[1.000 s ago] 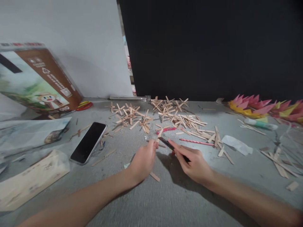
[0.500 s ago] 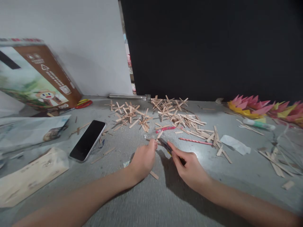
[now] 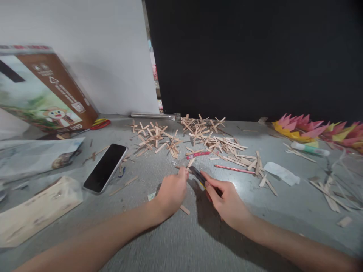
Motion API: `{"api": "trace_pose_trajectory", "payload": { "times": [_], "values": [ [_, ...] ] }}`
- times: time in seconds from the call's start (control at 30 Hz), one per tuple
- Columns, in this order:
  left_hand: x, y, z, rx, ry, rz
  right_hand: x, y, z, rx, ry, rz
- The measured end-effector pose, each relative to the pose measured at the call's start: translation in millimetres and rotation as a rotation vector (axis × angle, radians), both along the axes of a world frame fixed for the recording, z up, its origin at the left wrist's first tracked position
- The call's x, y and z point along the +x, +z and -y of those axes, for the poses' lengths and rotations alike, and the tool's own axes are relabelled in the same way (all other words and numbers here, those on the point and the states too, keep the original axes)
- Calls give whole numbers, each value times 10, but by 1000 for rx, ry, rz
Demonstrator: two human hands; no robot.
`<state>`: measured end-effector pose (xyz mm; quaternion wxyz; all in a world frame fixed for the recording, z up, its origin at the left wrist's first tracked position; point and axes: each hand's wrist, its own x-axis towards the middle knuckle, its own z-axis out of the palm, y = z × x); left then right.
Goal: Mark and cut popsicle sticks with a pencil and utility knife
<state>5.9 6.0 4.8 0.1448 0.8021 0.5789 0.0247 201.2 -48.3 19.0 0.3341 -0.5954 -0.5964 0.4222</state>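
Observation:
Near the middle of the table, my left hand point(image 3: 172, 192) is closed, pinching a small wooden stick piece point(image 3: 191, 162) whose tip shows beyond the fingers. My right hand point(image 3: 225, 196) grips a dark utility knife point(image 3: 202, 177) with a bit of yellow on it. The knife's tip points up and left, close to the stick at my left fingertips; whether it touches cannot be made out. Below my left hand lies a loose stick end point(image 3: 185, 209). Just beyond both hands are a red strip point(image 3: 198, 154) and a pink patterned pencil point(image 3: 234, 169).
Crossed wooden sticks point(image 3: 154, 136) and loose sticks point(image 3: 235, 156) spread behind the hands. A phone point(image 3: 105, 169), a paper bag point(image 3: 42, 209) and red-handled scissors point(image 3: 100, 124) lie left. At right are a white paper scrap point(image 3: 282, 173), a glue stick point(image 3: 310, 149) and pink paper flowers point(image 3: 300, 126).
The knife and my right hand have shifted very slightly beside the stick. My left hand stays almost in place, and the things on the table have not moved.

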Motion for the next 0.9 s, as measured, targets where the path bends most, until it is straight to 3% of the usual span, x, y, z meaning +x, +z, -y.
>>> {"api": "trace_pose_trajectory", "payload": {
  "times": [0.23,0.5,0.73,0.9],
  "values": [
    [14,13,5,-19,-6,-26,-22,26,42,-170,-7,-100],
    [-3,-6,-1,12,16,60,-45,47,39,-236,-35,-229],
    [-63,-99,-43,33,29,457,-24,6,-2,-317,-18,-472],
    [-46,-138,-63,-17,100,736,-29,-17,15,-304,29,-495]
  ]
}}
